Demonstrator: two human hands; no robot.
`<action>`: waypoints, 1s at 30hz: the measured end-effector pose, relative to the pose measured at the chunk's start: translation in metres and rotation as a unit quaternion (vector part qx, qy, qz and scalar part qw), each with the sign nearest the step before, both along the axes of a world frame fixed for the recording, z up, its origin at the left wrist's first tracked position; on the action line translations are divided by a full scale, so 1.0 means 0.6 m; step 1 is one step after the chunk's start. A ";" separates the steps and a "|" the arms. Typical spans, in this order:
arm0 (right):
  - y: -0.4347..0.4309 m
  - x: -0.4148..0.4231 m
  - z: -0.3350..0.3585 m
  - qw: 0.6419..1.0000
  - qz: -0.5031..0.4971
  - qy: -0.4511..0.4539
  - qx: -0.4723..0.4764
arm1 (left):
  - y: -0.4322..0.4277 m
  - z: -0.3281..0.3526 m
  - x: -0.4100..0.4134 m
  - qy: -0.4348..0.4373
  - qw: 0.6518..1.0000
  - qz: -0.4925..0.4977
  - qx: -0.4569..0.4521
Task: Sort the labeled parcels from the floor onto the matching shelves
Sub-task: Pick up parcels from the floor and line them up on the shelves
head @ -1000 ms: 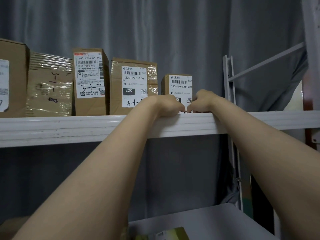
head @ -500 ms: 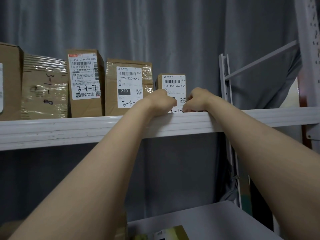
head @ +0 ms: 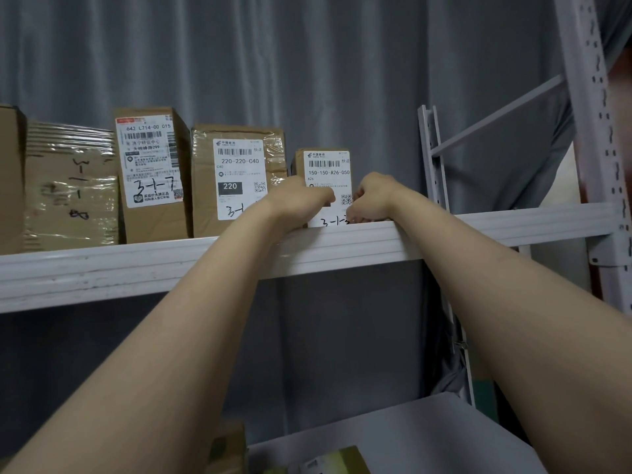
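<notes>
1. cardboard first, at the far left of the upper shelf [head: 136, 265]: a brown box [head: 8, 179] cut off by the frame edge, so i see only its right part.
2. just beside it stands a taped box [head: 68, 186] with handwritten marks running down its front; i cannot read them through the shiny film.
3. next comes a tall box [head: 154, 172], upright, label facing me, with "3-1-7" written by hand.
4. a wider box [head: 236, 179] printed "220-220-c40" follows; my left forearm covers the end of its handwritten code.
5. the small parcel [head: 326, 169] stands on the same shelf, last in the row and near the front lip. its long axis is vertical, its labelled face points at me and the print reads the right way up. the written code at the bottom starts "3-1-" and its last figure is covered.
6. my left hand [head: 301, 200] sits against the parcel's lower left, back of the hand towards me. the fingers are folded out of sight, so i cannot tell whether it grasps anything.
7. my right hand [head: 372, 196] holds the parcel at its lower right corner, curled fingers [head: 354, 213] lying on the label.
8. right of the hands rise a white upright [head: 432, 159] and a perforated post [head: 588, 131], with a grey curtain [head: 307, 63] behind.
9. below, a lower shelf [head: 410, 436] carries a yellowish pack [head: 345, 460], cut off at the bottom edge.
</notes>
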State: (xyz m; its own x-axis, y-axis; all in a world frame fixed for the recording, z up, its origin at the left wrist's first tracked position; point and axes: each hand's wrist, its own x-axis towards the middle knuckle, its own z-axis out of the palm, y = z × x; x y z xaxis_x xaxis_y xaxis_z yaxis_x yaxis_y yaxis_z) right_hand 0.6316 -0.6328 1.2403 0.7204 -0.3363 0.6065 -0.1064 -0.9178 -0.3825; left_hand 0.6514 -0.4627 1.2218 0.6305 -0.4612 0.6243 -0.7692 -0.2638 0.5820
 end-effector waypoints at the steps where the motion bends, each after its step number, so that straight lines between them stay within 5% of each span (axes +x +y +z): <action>1: 0.001 -0.002 0.000 1.000 0.001 -0.002 0.001 | 0.000 0.000 0.000 -0.001 1.000 0.001 -0.002; 21: 0.013 -0.023 -0.007 0.995 0.019 -0.090 0.034 | -0.005 -0.001 0.017 -0.015 0.996 0.058 -0.069; 30: 0.043 -0.044 -0.012 0.948 -0.019 -0.285 -0.139 | 0.003 -0.007 -0.005 -0.095 0.978 0.056 -0.179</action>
